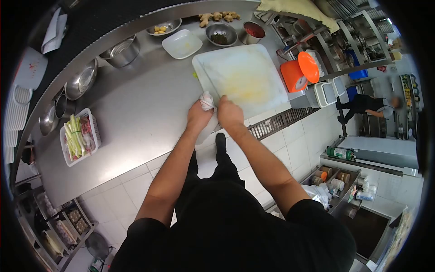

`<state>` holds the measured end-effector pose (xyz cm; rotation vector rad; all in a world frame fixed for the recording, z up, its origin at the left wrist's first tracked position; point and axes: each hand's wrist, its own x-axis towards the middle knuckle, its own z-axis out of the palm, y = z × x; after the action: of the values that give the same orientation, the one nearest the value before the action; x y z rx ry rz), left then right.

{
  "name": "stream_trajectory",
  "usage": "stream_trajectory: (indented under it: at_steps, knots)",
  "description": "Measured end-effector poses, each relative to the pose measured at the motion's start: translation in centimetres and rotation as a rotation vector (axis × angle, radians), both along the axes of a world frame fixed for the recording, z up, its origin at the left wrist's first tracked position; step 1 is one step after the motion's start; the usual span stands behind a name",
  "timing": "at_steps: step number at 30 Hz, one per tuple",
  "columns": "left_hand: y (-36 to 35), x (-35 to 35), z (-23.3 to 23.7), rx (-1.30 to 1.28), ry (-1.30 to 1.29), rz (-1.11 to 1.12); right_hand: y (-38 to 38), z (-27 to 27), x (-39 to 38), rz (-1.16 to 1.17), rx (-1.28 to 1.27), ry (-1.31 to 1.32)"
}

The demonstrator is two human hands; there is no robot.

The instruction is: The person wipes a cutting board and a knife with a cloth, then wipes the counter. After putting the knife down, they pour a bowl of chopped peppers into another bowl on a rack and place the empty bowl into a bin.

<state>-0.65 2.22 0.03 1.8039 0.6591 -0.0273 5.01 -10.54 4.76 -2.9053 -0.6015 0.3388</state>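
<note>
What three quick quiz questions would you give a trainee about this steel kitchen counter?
1. Multiple choice. What does the person's left hand hold?
A) a knobbly brown ginger root
B) a crumpled white cloth
C) a round steel bowl

2. True or false? In the picture, the boxy orange kitchen scale stands to the right of the large white rectangular cutting board.

3. Fill the gap. The long pale-green stalks lie in a white plastic ____.

Key: 1. B. 2. True. 3. basket.
</note>
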Motion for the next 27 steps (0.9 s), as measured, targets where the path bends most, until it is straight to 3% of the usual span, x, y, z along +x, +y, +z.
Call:
stream_trajectory:
  at_steps: [4, 7, 11, 12, 14, 17, 22, 27]
  knots:
    - [2.0, -0.6, -1.3, -0.669, 0.020, 0.073, 1.3, 0.1, -2.0, 0.015, 0.267, 0.068]
    - [3.8, -2.7, 0.8, -0.958, 0.025, 0.165, 2.0, 0.7, -3.1, 0.015, 0.436, 0.115]
    - [4.0, -3.4, 2.8, -0.781, -0.023, 0.124, -0.8, 1.8, -2.7, -0.049, 0.567, 0.160]
    - [3.9, -3.1, 3.3, -0.607, 0.003, 0.139, -2.2, 1.7, -1.8, -0.072, 0.588, 0.152]
    - [3.1, -2.4, 4.0, -0.265, 0.055, 0.175, -6.9, -1.0, 2.2, -0.129, 0.505, -0.033]
    - [1.7, -1.3, 1.0, 0.042, -0.049, 0.025, -13.2, 0.6, 8.2, -0.260, 0.258, -0.118]
    - [-1.3, 0.2, 0.8, 0.208, 0.053, 0.005, -15.8, 0.7, 12.4, -0.273, -0.097, -0.071]
    - [-1.8, -0.3, 0.7, 0.133, -0.024, 0.075, -12.7, 0.0, 9.5, -0.329, -0.123, -0.020]
